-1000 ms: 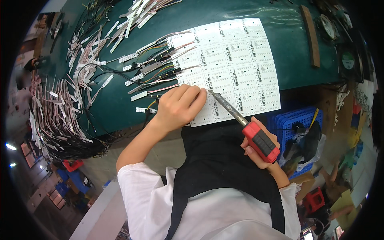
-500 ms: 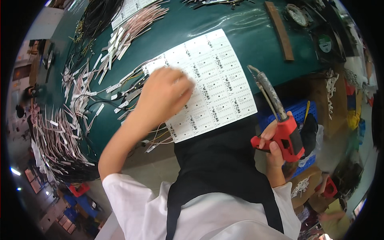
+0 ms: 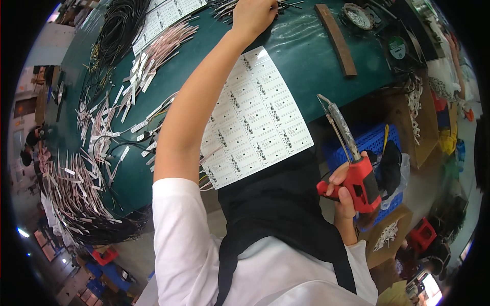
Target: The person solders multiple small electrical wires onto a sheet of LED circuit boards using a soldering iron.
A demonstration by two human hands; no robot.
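A white sheet of circuit boards, a soldering gun and a pile of dark strips.
The sheet (image 3: pixel 255 122) lies flat and slanted on the green table (image 3: pixel 316 76), its joined panels bearing rows of small dark parts, its left side partly hidden. The red-and-black gun (image 3: pixel 361 173) is held to the right of it, metal barrel and bent tip angled up and leftward. The thin strips (image 3: pixel 220 11) lie loosely beyond the sheet, partly covered.

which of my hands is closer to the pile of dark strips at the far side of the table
Left. Your left hand is at the dark strips; your right hand is well away, off the table's near edge, holding the red soldering gun.
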